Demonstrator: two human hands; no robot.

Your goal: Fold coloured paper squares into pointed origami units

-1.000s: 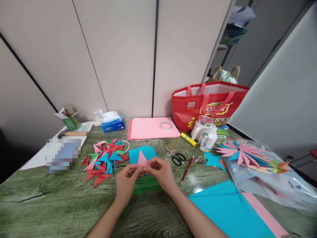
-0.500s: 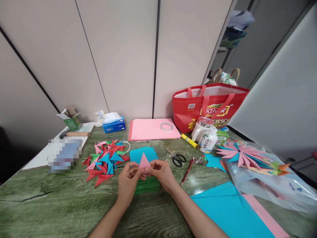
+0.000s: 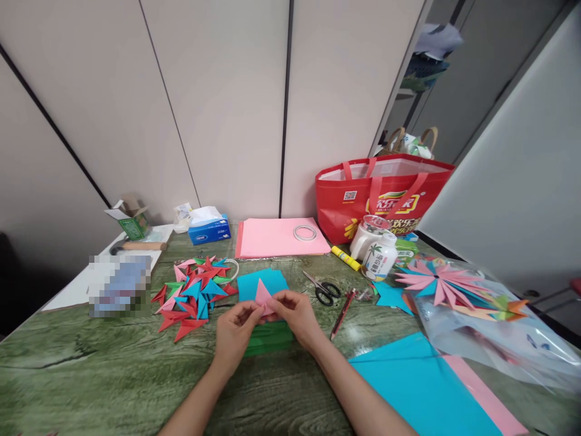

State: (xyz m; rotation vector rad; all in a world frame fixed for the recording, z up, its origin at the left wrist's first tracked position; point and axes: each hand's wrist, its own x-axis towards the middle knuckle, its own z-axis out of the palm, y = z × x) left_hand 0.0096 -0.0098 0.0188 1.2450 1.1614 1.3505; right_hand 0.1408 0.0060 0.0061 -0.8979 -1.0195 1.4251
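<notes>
Between my two hands is a small pink folded paper [image 3: 262,293], its pointed tip up. My left hand [image 3: 236,327] pinches its lower left part, and my right hand [image 3: 293,312] pinches its lower right part. The fingertips of both hands nearly meet and hide the lower edge of the paper. Beneath and behind them lie blue paper [image 3: 267,280] and green paper [image 3: 271,339]. Left of my hands spreads a pile of red, blue, pink and green folded pieces [image 3: 200,293].
Scissors [image 3: 324,289] and a dark red pencil [image 3: 344,313] lie right of my hands. Farther back are pink sheets [image 3: 272,236], a tissue box [image 3: 209,231], a glue stick [image 3: 345,258], a white bottle [image 3: 380,259] and a red bag [image 3: 340,209]. Blue sheets [image 3: 426,387] lie front right.
The pink paper's tip has shifted slightly left, and its folded shape has narrowed. The fingers of both hands have shifted a little on it.
</notes>
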